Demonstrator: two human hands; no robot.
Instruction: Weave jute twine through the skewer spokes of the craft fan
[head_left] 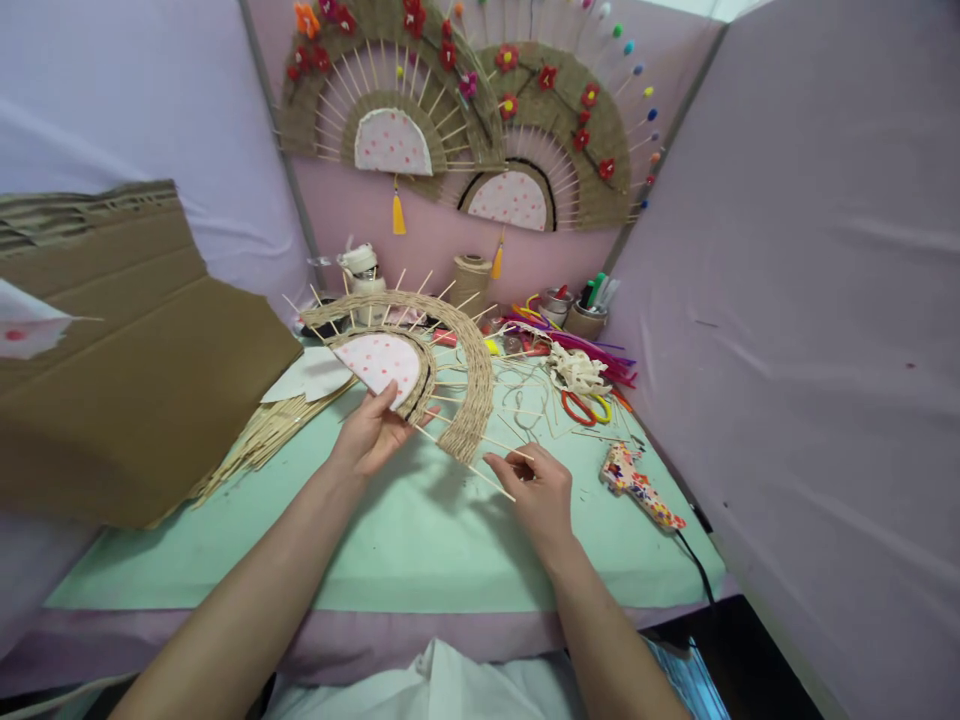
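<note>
Right hand (534,485) pinches a thin wooden spoke of the half-woven straw fan (420,365); left hand (373,432) grips its dotted centre — best kept steady, weave tight.

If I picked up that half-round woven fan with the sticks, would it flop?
Probably not: the half-round woven straw fan stays upright in the left hand. It looks light. Its thin bare sticks could likely snap.

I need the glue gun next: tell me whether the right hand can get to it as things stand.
Probably yes. The right hand only pinches a thin stick, and the glue gun lies just to its right on the green mat, with bare mat between them.
</note>
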